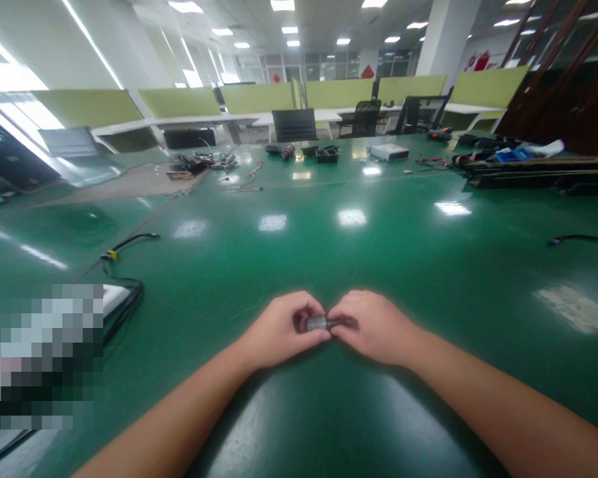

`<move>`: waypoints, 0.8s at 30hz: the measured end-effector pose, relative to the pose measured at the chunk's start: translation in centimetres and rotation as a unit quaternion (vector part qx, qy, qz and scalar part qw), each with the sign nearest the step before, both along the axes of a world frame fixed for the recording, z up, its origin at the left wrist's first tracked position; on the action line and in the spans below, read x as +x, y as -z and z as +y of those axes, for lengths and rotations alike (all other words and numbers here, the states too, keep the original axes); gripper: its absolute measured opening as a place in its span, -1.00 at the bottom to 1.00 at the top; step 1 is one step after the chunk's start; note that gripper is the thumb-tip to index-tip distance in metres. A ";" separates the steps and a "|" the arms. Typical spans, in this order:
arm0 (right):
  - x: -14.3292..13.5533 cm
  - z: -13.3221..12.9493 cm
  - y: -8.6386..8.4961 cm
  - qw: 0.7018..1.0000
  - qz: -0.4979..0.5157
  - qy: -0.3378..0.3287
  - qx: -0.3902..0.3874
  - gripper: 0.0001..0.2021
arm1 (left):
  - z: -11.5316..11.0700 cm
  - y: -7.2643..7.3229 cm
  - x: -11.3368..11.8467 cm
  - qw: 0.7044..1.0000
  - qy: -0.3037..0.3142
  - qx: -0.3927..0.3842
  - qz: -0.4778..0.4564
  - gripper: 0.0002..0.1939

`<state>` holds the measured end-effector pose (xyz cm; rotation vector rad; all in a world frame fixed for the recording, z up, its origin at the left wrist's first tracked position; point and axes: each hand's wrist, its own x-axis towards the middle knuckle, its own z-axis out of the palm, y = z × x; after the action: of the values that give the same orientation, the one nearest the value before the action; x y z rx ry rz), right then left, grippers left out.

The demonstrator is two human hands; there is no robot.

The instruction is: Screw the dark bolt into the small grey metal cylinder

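A small grey metal cylinder (316,323) lies sideways between my hands, low over the green table. The fingers and thumb of my left hand (282,330) curl round it from the left. At its right end is a narrow dark part, where my right hand (373,325) closes in a pinch. My fingertips nearly meet there and hide part of the piece, so its exact kind cannot be made out.
The glossy green table (219,252) spreads all round. A pixelated object (40,352) and black cables (129,299) lie at left. Farther back are a white box (389,152), dark tools (323,154) and a pile of long dark bars (528,174). Another cable (578,238) comes in at right.
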<state>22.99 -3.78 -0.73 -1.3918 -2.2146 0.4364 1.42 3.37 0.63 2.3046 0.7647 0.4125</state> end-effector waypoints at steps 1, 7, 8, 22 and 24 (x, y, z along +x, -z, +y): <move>0.0 0.0 0.0 1.000 0.003 -0.002 0.000 -0.88 | 0.0 0.0 0.0 1.000 0.000 0.000 0.002 -0.75; 0.0 -0.1 -0.3 1.000 0.017 -0.009 0.008 -0.90 | -0.1 0.0 0.0 1.000 -0.006 0.010 0.016 -0.74; 0.0 -0.2 -0.3 1.000 0.018 -0.007 0.010 -0.90 | -0.1 0.0 0.0 1.000 -0.007 0.007 0.018 -0.75; 0.1 0.0 -0.1 1.000 0.021 -0.016 0.006 -0.91 | -0.1 0.2 0.0 1.000 -0.002 0.015 0.013 -0.74; 0.1 0.0 -0.2 1.000 0.017 -0.012 0.004 -0.92 | -0.1 0.3 -0.1 1.000 -0.002 0.018 0.013 -0.74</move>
<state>23.08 -3.80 -0.52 -1.3445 -2.2053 0.4557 1.37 3.31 0.37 2.3470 0.7806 0.4006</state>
